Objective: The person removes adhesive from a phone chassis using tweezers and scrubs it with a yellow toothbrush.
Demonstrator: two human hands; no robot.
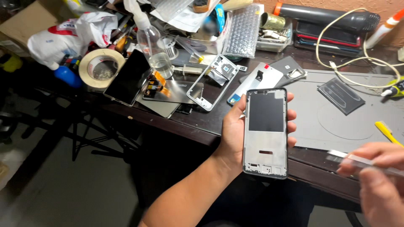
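Observation:
My left hand (232,130) holds a bare phone frame (265,138) upright over the table's front edge, its metal inner side facing me with a dark rectangular patch near the top. My right hand (378,185), blurred at the lower right, grips a thin flat silver tool (357,159) that points left toward the frame. The two hands are apart. A grey work mat (336,122) lies on the dark table behind them.
On the mat lie a black battery (340,96), a yellow brush (387,131) and a white cable (349,46). Left of the mat are phone back covers (269,75), a silver frame (208,86), a black screen panel (128,77), a tape roll (101,67) and a spray bottle (153,50).

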